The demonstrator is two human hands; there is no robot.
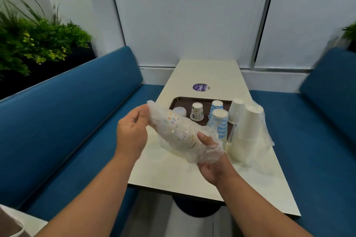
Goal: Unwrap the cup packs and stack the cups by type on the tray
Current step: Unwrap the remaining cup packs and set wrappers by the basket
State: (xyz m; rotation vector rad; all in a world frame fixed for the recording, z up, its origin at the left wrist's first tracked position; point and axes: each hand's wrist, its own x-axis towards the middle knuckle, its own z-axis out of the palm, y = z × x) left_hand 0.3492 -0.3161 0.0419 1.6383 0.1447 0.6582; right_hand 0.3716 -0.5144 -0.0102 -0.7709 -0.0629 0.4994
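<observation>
I hold a pack of patterned paper cups [181,129] in clear plastic wrap, lying tilted above the table's near half. My left hand [133,131] pinches the wrap at the pack's far upper end. My right hand [210,161] grips the bunched wrap and the cups' wide end from below. On the brown tray [183,101] stand upside down a patterned cup [196,111], a small translucent cup [180,111] and a blue-striped cup [216,107]. A blue-striped stack [220,122] stands at the tray's near right. A wrapped pack of plain white cups [248,132] stands right of the tray.
The pale table [204,75] is narrow, with a round purple sticker [200,87] beyond the tray. A plain white cup [236,109] stands behind the white pack. Blue benches [67,121] flank the table on both sides. Green plants [32,40] sit behind the left bench.
</observation>
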